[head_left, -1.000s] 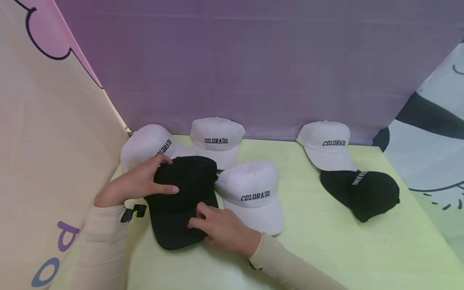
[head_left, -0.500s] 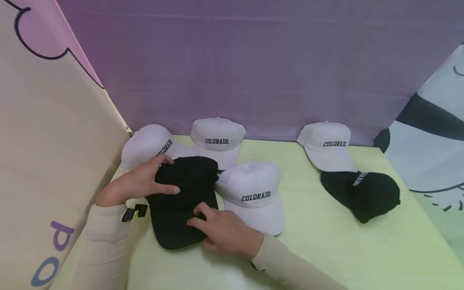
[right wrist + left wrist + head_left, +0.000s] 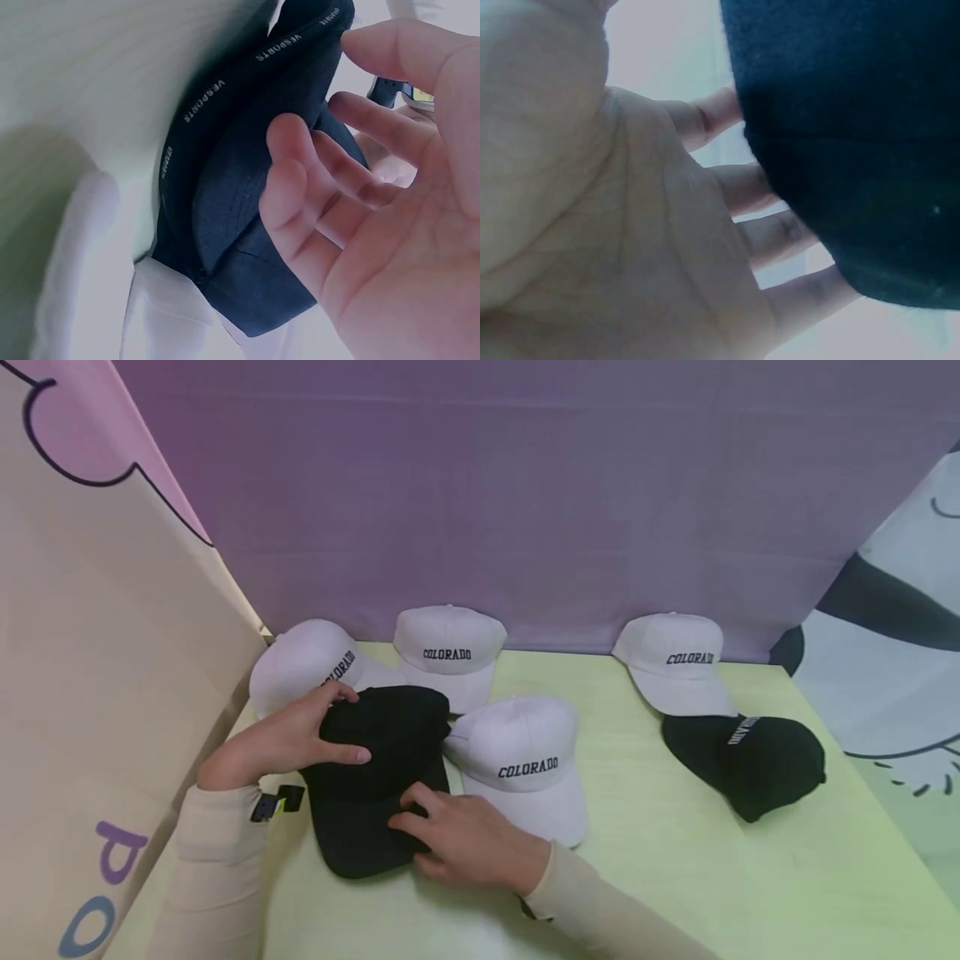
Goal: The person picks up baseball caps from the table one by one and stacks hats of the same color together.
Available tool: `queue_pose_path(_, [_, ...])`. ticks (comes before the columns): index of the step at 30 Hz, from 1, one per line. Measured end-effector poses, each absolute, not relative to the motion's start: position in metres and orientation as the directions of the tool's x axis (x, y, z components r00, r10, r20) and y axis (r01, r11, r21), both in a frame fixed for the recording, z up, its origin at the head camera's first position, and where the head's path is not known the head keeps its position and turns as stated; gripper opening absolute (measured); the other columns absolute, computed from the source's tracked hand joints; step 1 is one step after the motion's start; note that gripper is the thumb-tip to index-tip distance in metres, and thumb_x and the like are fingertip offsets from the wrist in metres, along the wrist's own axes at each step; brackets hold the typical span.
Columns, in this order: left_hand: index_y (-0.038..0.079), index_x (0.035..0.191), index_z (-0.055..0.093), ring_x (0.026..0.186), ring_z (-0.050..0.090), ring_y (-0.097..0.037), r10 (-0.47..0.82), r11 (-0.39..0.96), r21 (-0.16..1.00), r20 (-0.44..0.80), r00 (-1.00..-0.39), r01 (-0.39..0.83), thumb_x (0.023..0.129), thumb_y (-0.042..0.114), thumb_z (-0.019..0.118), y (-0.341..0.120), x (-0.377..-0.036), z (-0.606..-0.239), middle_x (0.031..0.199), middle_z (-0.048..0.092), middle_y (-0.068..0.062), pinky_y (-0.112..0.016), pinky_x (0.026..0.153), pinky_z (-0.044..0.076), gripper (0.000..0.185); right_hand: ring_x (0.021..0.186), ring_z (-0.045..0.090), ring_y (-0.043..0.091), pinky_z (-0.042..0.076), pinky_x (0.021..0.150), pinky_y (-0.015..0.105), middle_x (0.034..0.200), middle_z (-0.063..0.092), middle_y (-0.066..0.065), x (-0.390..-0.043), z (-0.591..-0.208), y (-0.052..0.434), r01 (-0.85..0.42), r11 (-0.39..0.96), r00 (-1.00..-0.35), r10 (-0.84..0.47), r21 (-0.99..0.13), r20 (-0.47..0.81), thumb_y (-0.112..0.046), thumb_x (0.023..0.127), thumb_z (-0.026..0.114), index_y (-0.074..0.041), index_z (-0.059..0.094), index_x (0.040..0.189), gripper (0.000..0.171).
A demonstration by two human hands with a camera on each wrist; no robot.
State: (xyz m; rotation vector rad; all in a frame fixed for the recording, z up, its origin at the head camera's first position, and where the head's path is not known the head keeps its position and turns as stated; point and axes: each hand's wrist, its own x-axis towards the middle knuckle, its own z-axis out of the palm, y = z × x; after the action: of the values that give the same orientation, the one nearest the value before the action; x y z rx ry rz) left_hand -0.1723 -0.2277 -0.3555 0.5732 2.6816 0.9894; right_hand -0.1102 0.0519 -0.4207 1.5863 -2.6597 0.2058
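Note:
A black cap (image 3: 386,735) lies in front of me, its brim pointing toward me. My left hand (image 3: 288,735) grips its crown from the left, thumb lying across the front. In the left wrist view, fingers (image 3: 772,240) reach behind the dark cloth (image 3: 870,150). At the right side of the brim is my right hand (image 3: 472,839), fingers bent around its edge. The right wrist view shows the cap's inner band (image 3: 202,101) with white lettering, and the curled fingers (image 3: 289,142) close over the brim.
White COLORADO caps stand around: one (image 3: 300,664) behind my left hand, one (image 3: 450,647) at the back, one (image 3: 525,743) right beside the black cap, one (image 3: 671,652) farther right. Another black cap (image 3: 772,764) lies on its side below that. The pale table (image 3: 645,877) meets a purple backdrop.
Both hands stay on the black cap and the caps keep their places. Only a slight shift of the head view shows.

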Motion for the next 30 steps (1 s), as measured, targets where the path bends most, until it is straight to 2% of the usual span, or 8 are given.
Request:
queue_pose_path(11, [0.0, 0.137, 0.045, 0.136, 0.046, -0.042, 0.43, 0.694, 0.667, -0.083, -0.899, 0.271, 0.084, 0.041, 0.084, -0.228, -0.173, -0.356, 0.144, 0.049, -0.024, -0.057, 0.108, 0.042, 0.078, 0.077, 0.063, 0.006, 0.051, 0.067, 0.018, 0.121, 0.058, -0.005, -0.113, -0.406, 0.058, -0.881, 0.462, -0.473, -0.862, -0.101, 0.182, -0.029, 0.095, 0.071, -0.023, 0.065, 0.128, 0.034])
queue_pose_path(17, [0.001, 0.136, 0.045, 0.135, 0.047, -0.042, 0.429, 0.696, 0.662, -0.072, -0.9, 0.279, 0.083, 0.041, 0.085, -0.228, -0.173, -0.356, 0.143, 0.051, -0.023, -0.057, 0.108, 0.042, 0.077, 0.071, 0.058, 0.005, 0.047, 0.061, 0.016, 0.12, 0.059, -0.003, -0.122, -0.391, 0.07, -0.871, 0.465, -0.492, -0.824, -0.161, 0.283, -0.022, 0.094, 0.07, -0.02, 0.067, 0.124, 0.029])
queue_pose_path(23, [0.001, 0.136, 0.044, 0.137, 0.045, -0.042, 0.425, 0.697, 0.663, -0.077, -0.902, 0.272, 0.083, 0.041, 0.085, -0.228, -0.173, -0.356, 0.143, 0.05, -0.024, -0.059, 0.111, 0.039, 0.078, 0.081, 0.063, 0.01, 0.052, 0.064, 0.023, 0.118, 0.061, -0.001, -0.139, -0.376, 0.092, -0.84, 0.505, -0.539, -0.731, -0.199, 0.418, -0.016, 0.092, 0.072, -0.016, 0.067, 0.12, 0.029])
queue_pose_path(25, [0.001, 0.136, 0.044, 0.137, 0.045, -0.043, 0.426, 0.697, 0.664, -0.078, -0.902, 0.271, 0.083, 0.041, 0.085, -0.228, -0.173, -0.356, 0.144, 0.05, -0.024, -0.059, 0.111, 0.038, 0.078, 0.077, 0.061, 0.01, 0.05, 0.061, 0.023, 0.117, 0.061, 0.0, -0.145, -0.37, 0.101, -0.822, 0.528, -0.562, -0.694, -0.211, 0.45, -0.015, 0.092, 0.073, -0.015, 0.067, 0.119, 0.028])
queue_pose_path(30, [0.001, 0.135, 0.044, 0.137, 0.045, -0.042, 0.427, 0.696, 0.664, -0.075, -0.901, 0.274, 0.083, 0.04, 0.085, -0.228, -0.173, -0.356, 0.144, 0.05, -0.023, -0.058, 0.111, 0.038, 0.077, 0.077, 0.062, 0.011, 0.051, 0.062, 0.025, 0.118, 0.061, 0.0, -0.158, -0.357, 0.126, -0.744, 0.62, -0.654, -0.597, -0.25, 0.465, -0.017, 0.093, 0.072, -0.015, 0.067, 0.119, 0.027])
